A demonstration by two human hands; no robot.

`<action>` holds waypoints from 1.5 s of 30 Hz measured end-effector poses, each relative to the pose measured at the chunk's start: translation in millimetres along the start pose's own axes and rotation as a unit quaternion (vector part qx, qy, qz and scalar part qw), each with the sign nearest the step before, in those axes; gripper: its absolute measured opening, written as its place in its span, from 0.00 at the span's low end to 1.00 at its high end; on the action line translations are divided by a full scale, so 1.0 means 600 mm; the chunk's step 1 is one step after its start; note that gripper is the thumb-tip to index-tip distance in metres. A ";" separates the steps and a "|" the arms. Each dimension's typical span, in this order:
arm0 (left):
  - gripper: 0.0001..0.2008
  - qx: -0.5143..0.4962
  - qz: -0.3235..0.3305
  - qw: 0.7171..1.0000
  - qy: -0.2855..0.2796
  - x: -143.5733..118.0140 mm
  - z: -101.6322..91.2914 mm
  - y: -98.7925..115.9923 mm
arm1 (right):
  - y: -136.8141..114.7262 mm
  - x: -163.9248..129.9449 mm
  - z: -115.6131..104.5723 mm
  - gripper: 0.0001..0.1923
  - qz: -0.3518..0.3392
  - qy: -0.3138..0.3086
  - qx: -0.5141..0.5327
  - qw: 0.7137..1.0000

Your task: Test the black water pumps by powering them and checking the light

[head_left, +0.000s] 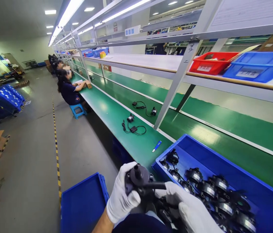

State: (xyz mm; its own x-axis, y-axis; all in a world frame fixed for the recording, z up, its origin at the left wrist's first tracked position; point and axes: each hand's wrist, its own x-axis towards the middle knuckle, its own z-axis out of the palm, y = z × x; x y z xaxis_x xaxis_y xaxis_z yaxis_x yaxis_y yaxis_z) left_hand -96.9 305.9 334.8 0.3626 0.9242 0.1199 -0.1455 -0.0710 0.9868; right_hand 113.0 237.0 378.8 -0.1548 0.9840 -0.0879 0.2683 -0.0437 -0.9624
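A small black pump [138, 180] is being held in front of the body, just left of the near corner of the blue bin [267, 207], which is resting on the green bench. It is being gripped by the left hand [121, 194], whose gloved fingers are being kept curled snugly round the left side of the housing, with the thumb pressed below it. The pump's side nozzle is being pointed toward the blue bin, and its tip is being met by the fingertips of the right hand [191, 210], which are closed narrowly there; whether the nozzle is actually being pinched cannot be told. The pump's round top port is being left uncovered, facing up between the two hands.

The step would probably be done best if the housing is being kept steady in the left grip, clear of the dangling cable, while only light pressure is being applied at the nozzle. More pumps [214, 187] are being stored in rows inside the blue bin, just right of the hands
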 end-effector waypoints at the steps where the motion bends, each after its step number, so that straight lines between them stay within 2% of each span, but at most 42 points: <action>1: 0.47 0.084 0.059 0.995 0.011 -0.003 -0.002 -0.004 | 0.004 0.005 0.001 0.33 -0.002 -0.013 0.023 1.000; 3: 0.55 0.230 0.169 0.958 0.038 -0.008 -0.002 -0.015 | 0.013 0.012 0.003 0.35 -0.009 -0.028 0.058 0.998; 4: 0.58 0.269 0.208 0.939 0.048 -0.010 -0.002 -0.020 | 0.017 0.015 0.005 0.36 -0.015 -0.032 0.067 0.997; 6: 0.61 0.303 0.255 0.916 0.061 -0.014 0.000 -0.024 | 0.023 0.016 0.006 0.36 -0.015 -0.039 0.076 0.996; 7: 0.61 0.304 0.255 0.916 0.062 -0.017 0.001 -0.023 | 0.025 0.016 0.006 0.36 -0.005 -0.043 0.082 0.996; 10: 0.59 0.246 0.171 0.951 0.071 -0.024 0.006 -0.009 | 0.024 0.016 0.003 0.34 0.026 -0.046 0.110 0.993; 12: 0.58 0.188 0.094 0.974 0.081 -0.026 0.008 -0.001 | 0.019 0.018 0.001 0.35 0.023 -0.036 0.105 0.994; 14: 0.60 0.153 0.052 0.983 0.083 -0.026 0.010 0.002 | 0.014 0.021 -0.001 0.35 0.009 -0.029 0.097 0.995; 18: 0.62 0.178 0.044 0.981 0.064 -0.022 0.015 0.000 | 0.014 0.028 -0.005 0.36 0.014 -0.024 0.113 0.993; 23: 0.68 0.193 0.007 0.980 0.053 -0.022 0.028 0.013 | 0.021 0.039 -0.011 0.32 0.035 0.050 0.049 0.997; 25: 0.69 0.152 -0.003 0.988 0.042 -0.022 0.028 0.024 | 0.021 0.048 -0.008 0.31 0.087 0.039 0.117 0.989; 27: 0.61 0.084 -0.010 0.996 0.017 -0.020 0.023 0.034 | 0.023 0.059 -0.003 0.31 0.159 0.021 0.246 0.956; 29: 0.48 0.011 -0.034 0.999 0.009 -0.019 0.013 0.040 | 0.028 0.072 0.003 0.32 0.218 0.029 0.352 0.910; 30: 0.41 -0.015 -0.053 0.998 0.015 -0.019 0.008 0.042 | 0.031 0.078 0.005 0.33 0.235 0.034 0.382 0.893; 32: 0.33 -0.035 -0.094 0.994 0.035 -0.020 0.000 0.042 | 0.035 0.088 0.008 0.35 0.258 0.036 0.399 0.879; 35: 0.29 0.002 -0.132 0.990 0.046 -0.029 -0.006 0.044 | 0.036 0.097 0.011 0.34 0.264 0.031 0.382 0.885; 38: 0.27 0.029 -0.142 0.988 0.057 -0.037 -0.003 0.054 | 0.026 0.100 0.017 0.34 0.258 0.039 0.354 0.898; 41: 0.28 0.019 -0.131 0.990 0.056 -0.030 0.003 0.060 | 0.005 0.097 0.027 0.35 0.214 0.046 0.266 0.939; 43: 0.27 -0.027 -0.132 0.989 0.052 -0.017 0.006 0.052 | -0.012 0.093 0.031 0.36 0.153 0.044 0.159 0.974; 45: 0.22 -0.142 -0.157 0.976 0.052 -0.001 0.010 0.032 | -0.029 0.086 0.032 0.35 0.082 0.022 0.085 0.993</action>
State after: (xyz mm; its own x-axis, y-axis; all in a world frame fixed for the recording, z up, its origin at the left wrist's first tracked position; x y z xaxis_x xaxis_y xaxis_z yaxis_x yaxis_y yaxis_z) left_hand -94.4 301.5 354.5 0.3364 0.9180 -0.2101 -0.2975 0.3153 0.9012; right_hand 82.4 285.0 386.2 -0.0802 0.9676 -0.2396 0.1222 -0.2290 -0.9657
